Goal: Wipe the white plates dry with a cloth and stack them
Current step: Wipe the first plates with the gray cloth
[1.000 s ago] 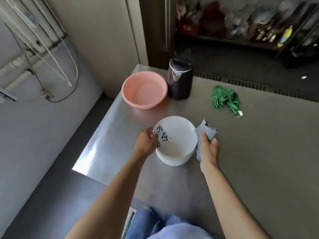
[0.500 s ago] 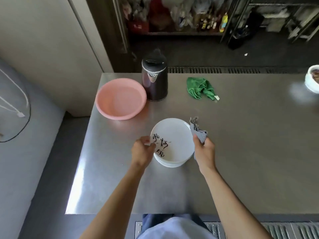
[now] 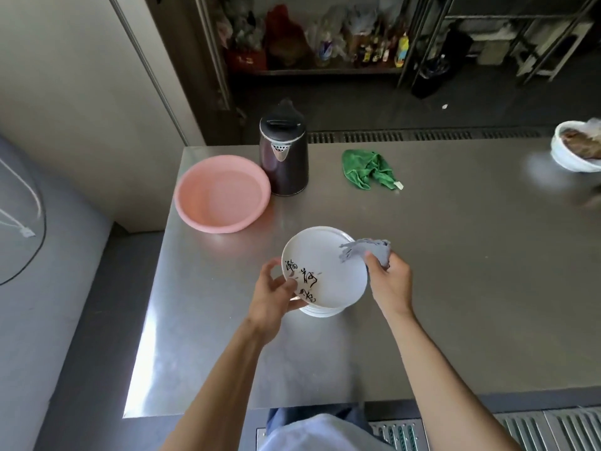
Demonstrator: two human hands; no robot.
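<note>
Left hand (image 3: 276,296) is gripping the plate (image 3: 328,268) at its left rim. Thumb is lying on top beside the black brush characters, and fingers are curling under the edge. Right hand (image 3: 392,281) is clutching a bunched grey cloth (image 3: 370,250), fingers wrapping tight round it, and is holding it against the plate's right rim. A frayed end of the cloth is draping onto the plate's upper right face.

Plate is white and facing up, tilting a little. It is sitting over the stack (image 3: 320,311) of more white plates, whose edges are peeking out under its near side. Cannot tell whether the plate is touching the stack or hovering just above it. Stack is resting on the steel table (image 3: 455,288), toward the table's left half, between the two hands. Both forearms are bare, coming in from the bottom of the frame.

Pink basin (image 3: 222,195) is sitting at the table's far left corner. Dark kettle (image 3: 284,157) is standing upright just beside it on the right, spout facing the camera; touching or not, cannot tell. Green rag (image 3: 369,169) is lying crumpled at the far middle of the table, well apart from the plates. White bowl (image 3: 575,148) is sitting at the far right, cut off by the frame edge, holding something brownish.

Beyond the table a floor grate (image 3: 406,136) is running along its far edge. Behind that a shelf (image 3: 325,71) is carrying bottles and bags, too blurry to name.
</note>
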